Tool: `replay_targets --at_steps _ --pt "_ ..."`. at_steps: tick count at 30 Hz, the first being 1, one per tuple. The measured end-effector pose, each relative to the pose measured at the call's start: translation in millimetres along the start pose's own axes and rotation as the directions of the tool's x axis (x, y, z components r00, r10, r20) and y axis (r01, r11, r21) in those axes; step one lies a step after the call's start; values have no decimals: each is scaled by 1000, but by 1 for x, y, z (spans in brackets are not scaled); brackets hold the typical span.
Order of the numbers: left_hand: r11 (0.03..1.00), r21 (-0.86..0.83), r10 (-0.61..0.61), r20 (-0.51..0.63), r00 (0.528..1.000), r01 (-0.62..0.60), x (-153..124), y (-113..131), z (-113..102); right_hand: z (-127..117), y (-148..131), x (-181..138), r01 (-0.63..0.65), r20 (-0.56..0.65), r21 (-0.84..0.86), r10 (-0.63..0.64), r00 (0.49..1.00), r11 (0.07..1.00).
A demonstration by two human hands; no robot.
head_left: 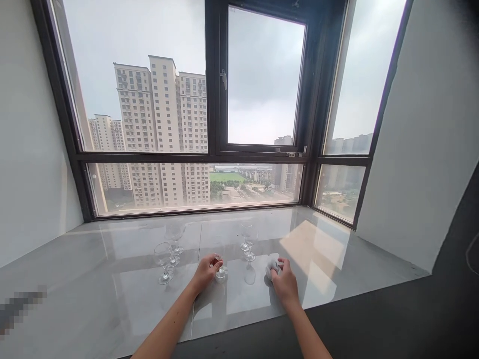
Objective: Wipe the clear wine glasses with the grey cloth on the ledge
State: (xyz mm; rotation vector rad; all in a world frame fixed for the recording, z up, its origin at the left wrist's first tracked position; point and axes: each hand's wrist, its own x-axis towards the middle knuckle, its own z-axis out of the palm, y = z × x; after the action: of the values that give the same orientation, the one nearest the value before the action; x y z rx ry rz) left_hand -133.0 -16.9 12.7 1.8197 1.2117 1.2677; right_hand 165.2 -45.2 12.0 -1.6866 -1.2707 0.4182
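Note:
My left hand [207, 272] is closed around the upper part of a clear stemmed glass [221, 273], whose round foot shows at or just above the sill; the fingers hide much of the bowl. My right hand [287, 285] pinches a crumpled whitish cloth [272, 265] over the sill, a short way right of that glass. To the left, a clear wine glass [163, 260] stands upright with more stemmed glasses [174, 252] close behind it. Beyond and between my hands, two more clear wine glasses [247, 238] stand near each other.
The glossy grey tiled sill [130, 304] has a seam running front to back and a front edge dropping to a dark area. Dark-framed windows [187, 157] border it at the back, with white walls [419, 124] on both sides. Sunlight falls on the tiles at right.

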Motion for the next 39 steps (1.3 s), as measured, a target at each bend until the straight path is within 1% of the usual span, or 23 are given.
replay_targets --at_steps 2,6,10,12,14,18,21,24,26,28,29,31,32,33,34,35,36,37,38,39 --pt "1000 -16 -27 23 999 27 2 -1 0 -2 3 5 -27 -13 5 27 1000 1000" --pt "998 1 -64 78 995 64 5 0 1 3 4 9 -46 -40 35 47 998 998" --pt "995 24 -94 164 982 92 1 10 9 4 7 9 -45 -45 88 49 998 995" --pt "994 42 -104 194 976 98 -2 19 20 2 8 9 -44 -48 119 50 998 992" --pt "993 71 -110 198 974 97 -3 28 37 1 7 9 -44 -58 151 53 997 988" --pt "984 144 -127 163 978 103 3 43 76 -2 4 10 -51 -99 212 74 992 976" --pt "971 204 -151 135 979 122 11 51 99 -3 3 10 -60 -131 246 95 987 967" --pt "960 244 -163 107 981 133 13 59 111 -5 3 9 -79 -165 271 127 978 959" --pt "959 250 -161 99 982 132 7 63 113 -7 3 8 -95 -186 285 152 971 954" --pt "961 248 -151 106 983 121 -4 67 108 -8 4 8 -105 -198 299 169 966 949" --pt "963 246 -143 112 983 112 -12 69 102 -9 4 7 -107 -200 304 173 964 947" --pt "964 256 -104 109 989 73 -31 70 83 -9 5 7 -109 -203 314 179 963 943" --pt "960 277 -71 83 994 46 -41 70 70 -9 5 7 -110 -204 319 182 962 941" --pt "951 309 -35 34 999 23 -52 68 54 -9 5 6 -113 -204 323 186 961 940" --pt "935 354 2 -43 999 13 -64 66 38 -9 5 6 -117 -202 326 190 961 938" --pt "915 402 32 -152 988 32 -74 62 20 -9 5 6 -120 -200 330 193 961 936" --pt "893 442 47 -281 959 85 -84 58 3 -9 4 6 -121 -195 333 193 961 935" --pt "871 457 37 -423 905 178 -92 53 -15 -9 4 5 -120 -190 335 192 963 935" --pt "850 440 4 -557 831 290 -98 48 -31 -10 4 5 -121 -186 337 192 964 934" --pt "826 399 -38 -665 746 399 -102 43 -45 -10 3 5 -121 -181 338 191 965 933"
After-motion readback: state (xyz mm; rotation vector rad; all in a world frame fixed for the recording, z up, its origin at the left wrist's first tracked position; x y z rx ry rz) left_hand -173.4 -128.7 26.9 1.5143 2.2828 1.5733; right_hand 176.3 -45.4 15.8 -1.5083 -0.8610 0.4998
